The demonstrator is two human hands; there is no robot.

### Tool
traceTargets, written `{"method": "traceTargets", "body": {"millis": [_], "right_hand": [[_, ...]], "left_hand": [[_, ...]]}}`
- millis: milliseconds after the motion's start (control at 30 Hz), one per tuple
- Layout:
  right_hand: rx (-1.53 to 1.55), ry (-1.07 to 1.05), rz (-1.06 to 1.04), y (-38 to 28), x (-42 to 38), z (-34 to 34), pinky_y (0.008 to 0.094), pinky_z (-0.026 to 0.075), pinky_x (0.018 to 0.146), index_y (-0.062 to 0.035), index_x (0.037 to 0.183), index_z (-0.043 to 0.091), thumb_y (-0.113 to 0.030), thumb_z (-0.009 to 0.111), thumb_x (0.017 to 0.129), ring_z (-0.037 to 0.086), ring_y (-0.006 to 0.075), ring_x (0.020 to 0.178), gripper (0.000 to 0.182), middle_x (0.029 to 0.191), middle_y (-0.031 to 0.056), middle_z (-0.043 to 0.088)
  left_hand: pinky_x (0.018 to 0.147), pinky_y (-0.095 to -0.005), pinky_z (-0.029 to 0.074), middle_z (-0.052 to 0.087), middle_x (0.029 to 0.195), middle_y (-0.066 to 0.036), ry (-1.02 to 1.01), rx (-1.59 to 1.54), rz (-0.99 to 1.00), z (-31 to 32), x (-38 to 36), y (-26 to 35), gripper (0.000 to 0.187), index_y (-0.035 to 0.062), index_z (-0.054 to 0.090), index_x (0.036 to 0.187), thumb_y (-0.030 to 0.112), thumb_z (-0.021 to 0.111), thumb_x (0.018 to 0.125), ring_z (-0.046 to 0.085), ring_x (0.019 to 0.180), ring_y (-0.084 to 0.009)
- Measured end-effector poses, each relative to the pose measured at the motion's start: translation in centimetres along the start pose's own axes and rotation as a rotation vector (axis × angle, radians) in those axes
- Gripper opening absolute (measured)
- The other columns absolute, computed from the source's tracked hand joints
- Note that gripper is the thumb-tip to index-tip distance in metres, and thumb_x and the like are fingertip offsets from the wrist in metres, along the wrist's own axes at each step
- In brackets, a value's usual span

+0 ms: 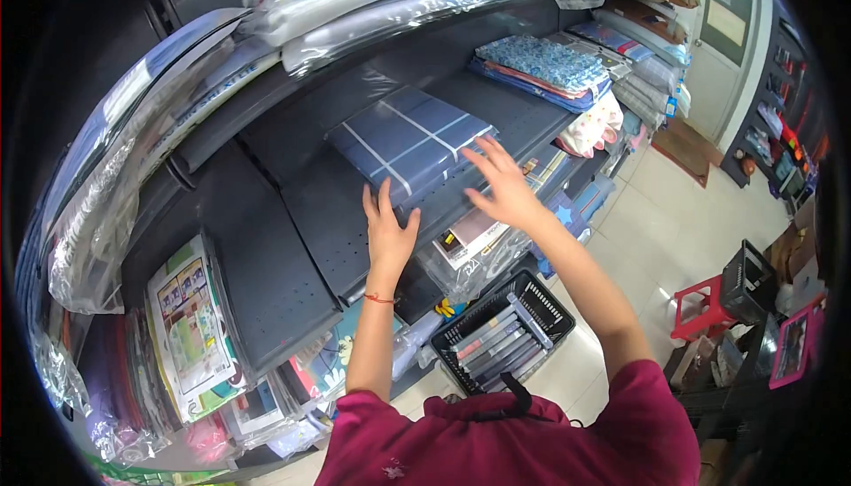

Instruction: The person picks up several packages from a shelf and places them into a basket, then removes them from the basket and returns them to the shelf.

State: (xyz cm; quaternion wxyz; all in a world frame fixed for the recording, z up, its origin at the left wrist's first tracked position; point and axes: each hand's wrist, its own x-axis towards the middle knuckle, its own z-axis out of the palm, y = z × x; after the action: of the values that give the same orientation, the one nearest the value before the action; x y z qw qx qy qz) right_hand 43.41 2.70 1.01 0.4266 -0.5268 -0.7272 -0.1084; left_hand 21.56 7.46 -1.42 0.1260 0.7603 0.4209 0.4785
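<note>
Head view: a flat, squarish packet (372, 136) of dark blue, pale-banded check is being supported by a smooth, dark, perforated shelf (315, 211), at twelve o'clock from the view's centre. At one o'clock, a soft, folded, speckled blue cloth (541, 58) is being carried on a stack. Along eleven o'clock, bulging packs (408, 20) are being covered by shiny, creased plastic. At five o'clock, narrow packages are being held in a black lattice basket (556, 301).

The left hand (390, 236) is being held open, fingers parted, at the packet's six o'clock edge; the right hand (512, 195) is being held open likewise at its four o'clock corner. Whether the packet is being touched cannot be told.

The packet's underside is being hidden, and the uppermost packs are being cut off.
</note>
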Motion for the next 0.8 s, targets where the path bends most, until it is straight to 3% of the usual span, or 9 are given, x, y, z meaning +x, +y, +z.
{"method": "traceTargets", "body": {"millis": [200, 333, 367, 400, 533, 567, 667, 733, 800], "right_hand": [[-0.124, -0.112, 0.008, 0.7, 3.0, 6.3, 0.0495, 0.020, 0.110, -0.0171, 0.130, 0.046, -0.019, 0.071, 0.066, 0.028, 0.0406, 0.131, 0.069, 0.136, 0.0170, 0.037], [-0.230, 0.026, 0.007, -0.1, 2.6, 6.2, 0.0436, 0.035, 0.097, -0.0096, 0.112, 0.054, -0.006, 0.068, 0.059, 0.043, 0.0341, 0.112, 0.055, 0.111, 0.0125, 0.050], [-0.265, 0.104, -0.010, -0.4, 2.0, 5.8, 0.0409, 0.038, 0.087, -0.0078, 0.103, 0.055, -0.002, 0.066, 0.055, 0.046, 0.0311, 0.100, 0.050, 0.097, 0.0105, 0.049], [-0.307, 0.081, -0.012, 0.1, 1.4, 5.5, 0.0402, 0.039, 0.087, -0.0089, 0.105, 0.056, -0.004, 0.068, 0.054, 0.046, 0.0307, 0.099, 0.053, 0.095, 0.0106, 0.048], [-0.215, 0.004, -0.105, -0.9, -2.6, -0.6, 0.0395, 0.039, 0.084, -0.0123, 0.107, 0.059, -0.008, 0.069, 0.052, 0.047, 0.0286, 0.094, 0.055, 0.093, 0.0082, 0.048], [-0.194, 0.027, -0.121, -0.8, -4.4, -2.2, 0.0395, 0.040, 0.082, -0.0129, 0.107, 0.060, -0.008, 0.068, 0.052, 0.048, 0.0279, 0.091, 0.056, 0.092, 0.0074, 0.049], [-0.213, 0.162, -0.139, -1.6, -10.5, -8.6, 0.0387, 0.044, 0.074, -0.0099, 0.101, 0.063, -0.009, 0.068, 0.052, 0.053, 0.0290, 0.083, 0.049, 0.091, 0.0083, 0.055], [-0.239, 0.295, 0.006, -1.8, -15.8, -11.6, 0.0389, 0.045, 0.074, -0.0069, 0.098, 0.064, -0.013, 0.070, 0.054, 0.056, 0.0298, 0.082, 0.045, 0.092, 0.0094, 0.058], [-0.329, 0.266, 0.147, -1.7, -21.8, -14.2, 0.0393, 0.045, 0.075, -0.0050, 0.098, 0.063, -0.017, 0.071, 0.056, 0.058, 0.0299, 0.087, 0.044, 0.093, 0.0103, 0.060]], "left_hand": [[0.098, -0.0457, 0.038, 0.036, 0.135, -0.028, 0.014, -0.018, 0.019, 0.7, 0.2, -2.0, 0.055, 0.0045, 0.039, 0.126, 0.008, 0.064, 0.077, 0.042, 0.121, -0.0436], [0.089, -0.0428, 0.042, 0.049, 0.109, -0.018, 0.101, 0.093, 0.028, 0.1, -0.3, -0.4, 0.041, 0.0045, 0.050, 0.108, 0.003, 0.066, 0.070, 0.050, 0.105, -0.0374], [0.083, -0.0435, 0.042, 0.048, 0.096, -0.014, 0.168, 0.143, 0.123, 0.0, -0.5, 0.1, 0.036, 0.0046, 0.053, 0.100, 0.003, 0.068, 0.067, 0.051, 0.095, -0.0348], [0.085, -0.0421, 0.041, 0.047, 0.100, -0.014, 0.103, 0.164, 0.152, -0.3, -1.2, 0.1, 0.042, 0.0062, 0.054, 0.102, 0.002, 0.069, 0.063, 0.049, 0.096, -0.0338], [0.090, -0.0422, 0.040, 0.044, 0.116, -0.016, 0.104, 0.143, 0.307, -1.5, -3.8, 2.9, 0.047, 0.0107, 0.060, 0.104, -0.007, 0.067, 0.062, 0.047, 0.104, -0.0337], [0.091, -0.0422, 0.038, 0.048, 0.118, -0.012, 0.062, 0.124, 0.381, -2.0, -4.8, 4.3, 0.053, 0.0147, 0.060, 0.108, -0.003, 0.067, 0.059, 0.045, 0.112, -0.0338], [0.089, -0.0400, 0.040, 0.054, 0.112, -0.006, -0.210, 0.006, 0.625, -2.8, -6.9, 8.3, 0.046, 0.0172, 0.061, 0.106, 0.004, 0.066, 0.062, 0.051, 0.108, -0.0282], [0.085, -0.0378, 0.044, 0.058, 0.103, 0.000, -0.237, -0.019, 0.784, -2.5, -8.1, 12.3, 0.038, 0.0193, 0.063, 0.104, 0.010, 0.062, 0.067, 0.056, 0.101, -0.0231], [0.079, -0.0378, 0.046, 0.060, 0.102, -0.001, -0.389, -0.147, 0.787, -1.3, -8.9, 15.2, 0.041, 0.0151, 0.065, 0.099, 0.001, 0.059, 0.061, 0.059, 0.097, -0.0233]]}}
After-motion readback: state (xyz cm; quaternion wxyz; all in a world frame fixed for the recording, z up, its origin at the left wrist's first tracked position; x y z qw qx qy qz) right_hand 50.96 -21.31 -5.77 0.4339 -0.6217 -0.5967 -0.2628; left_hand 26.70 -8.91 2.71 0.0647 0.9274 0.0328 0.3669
